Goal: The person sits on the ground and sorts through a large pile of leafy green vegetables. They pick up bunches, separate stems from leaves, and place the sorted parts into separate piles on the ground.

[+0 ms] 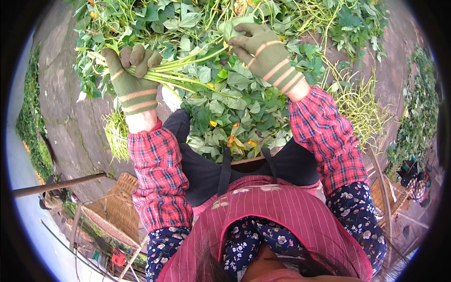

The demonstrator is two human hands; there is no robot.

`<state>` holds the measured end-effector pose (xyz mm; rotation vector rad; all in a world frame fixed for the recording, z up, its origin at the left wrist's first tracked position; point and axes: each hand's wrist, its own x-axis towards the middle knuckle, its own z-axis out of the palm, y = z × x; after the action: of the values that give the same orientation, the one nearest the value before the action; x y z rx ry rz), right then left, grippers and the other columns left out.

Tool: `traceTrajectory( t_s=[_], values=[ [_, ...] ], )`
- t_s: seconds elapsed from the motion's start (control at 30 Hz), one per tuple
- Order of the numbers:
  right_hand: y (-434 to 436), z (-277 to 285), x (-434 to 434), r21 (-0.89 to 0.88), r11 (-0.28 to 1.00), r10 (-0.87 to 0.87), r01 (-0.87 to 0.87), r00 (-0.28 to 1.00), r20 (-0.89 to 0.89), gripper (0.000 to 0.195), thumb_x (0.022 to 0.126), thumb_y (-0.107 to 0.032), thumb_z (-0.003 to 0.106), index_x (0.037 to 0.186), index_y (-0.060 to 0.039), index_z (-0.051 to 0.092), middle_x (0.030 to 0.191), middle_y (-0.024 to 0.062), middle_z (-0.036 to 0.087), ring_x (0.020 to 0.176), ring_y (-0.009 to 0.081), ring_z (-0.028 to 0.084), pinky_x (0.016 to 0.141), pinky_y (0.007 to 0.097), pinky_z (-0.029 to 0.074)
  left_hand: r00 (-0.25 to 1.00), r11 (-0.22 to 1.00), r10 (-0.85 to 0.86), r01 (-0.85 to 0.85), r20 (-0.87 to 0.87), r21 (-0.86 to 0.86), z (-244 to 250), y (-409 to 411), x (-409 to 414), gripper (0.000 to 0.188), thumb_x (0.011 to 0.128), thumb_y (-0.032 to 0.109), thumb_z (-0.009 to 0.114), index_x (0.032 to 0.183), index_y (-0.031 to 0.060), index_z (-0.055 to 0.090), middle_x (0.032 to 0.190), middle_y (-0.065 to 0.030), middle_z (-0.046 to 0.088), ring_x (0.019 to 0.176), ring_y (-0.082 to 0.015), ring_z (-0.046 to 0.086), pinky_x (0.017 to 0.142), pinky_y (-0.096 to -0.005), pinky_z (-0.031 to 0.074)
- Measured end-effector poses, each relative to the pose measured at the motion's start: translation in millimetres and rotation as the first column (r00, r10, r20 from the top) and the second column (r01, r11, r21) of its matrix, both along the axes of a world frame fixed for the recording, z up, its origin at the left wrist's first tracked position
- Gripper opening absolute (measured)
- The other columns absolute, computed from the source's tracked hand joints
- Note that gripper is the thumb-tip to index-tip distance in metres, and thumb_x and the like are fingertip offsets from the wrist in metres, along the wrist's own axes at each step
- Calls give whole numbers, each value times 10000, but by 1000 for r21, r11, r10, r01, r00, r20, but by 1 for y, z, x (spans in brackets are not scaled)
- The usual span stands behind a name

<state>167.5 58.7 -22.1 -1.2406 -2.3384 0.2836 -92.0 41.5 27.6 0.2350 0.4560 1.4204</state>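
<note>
Both hands wear green knitted work gloves with orange stripes. My left hand point(135, 77), at the upper left, is closed around a bundle of pale green leaf stalks point(176, 72), whose longer ends reach right. At the upper centre, my right hand point(259, 51) has its thumb and fingers at a broad green leaf point(232, 29); part of the leaf lies behind the fingers. One stalk from the bundle runs up to that leaf. Below and between the hands, a heap of loose green leaves point(236, 105), some yellow, lies in front of my lap.
Leafy vines point(165, 21) spread across the top. A pile of bare stalks point(356, 105) lies at the right, and a bunch of cut stalks point(118, 135) at the left. Woven baskets stand at lower left point(114, 211) and lower right point(384, 197), with a wooden pole point(60, 184) beyond the left one.
</note>
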Motion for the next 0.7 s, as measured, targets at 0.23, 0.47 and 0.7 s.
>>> traceTrajectory(
  t_s=[0.23, 0.47, 0.7],
  values=[
    [-4, 1, -4, -95, 995, 17, -11, 998, 64, 213, 731, -201, 622, 941, -208, 655, 1034, 40, 574, 920, 253, 549, 771, 360, 461, 996, 999, -47, 47, 70, -9, 2, 2, 3, 474, 862, 456, 465, 548, 136, 309, 544, 22, 303, 427, -83, 241, 534, -257, 282],
    [-3, 2, -3, -132, 990, 41, -45, 999, -29, 101, 736, -154, 604, 808, -95, 643, 938, 43, 604, 795, 265, 569, 730, 371, 445, 993, 999, -48, 50, 112, -16, 8, 2, 3, 479, 872, 445, 452, 526, 146, 309, 531, 26, 308, 403, -82, 256, 535, -267, 285],
    [33, 15, 34, -730, 634, -699, 256, 594, -398, 145, 738, -78, 487, 804, -31, 607, 745, 119, 629, 605, 216, 592, 575, 325, 481, 997, 999, 15, -18, 75, 28, 15, -2, 1, 468, 881, 457, 427, 551, 138, 336, 536, 28, 308, 413, -85, 261, 473, -264, 309]
  ],
)
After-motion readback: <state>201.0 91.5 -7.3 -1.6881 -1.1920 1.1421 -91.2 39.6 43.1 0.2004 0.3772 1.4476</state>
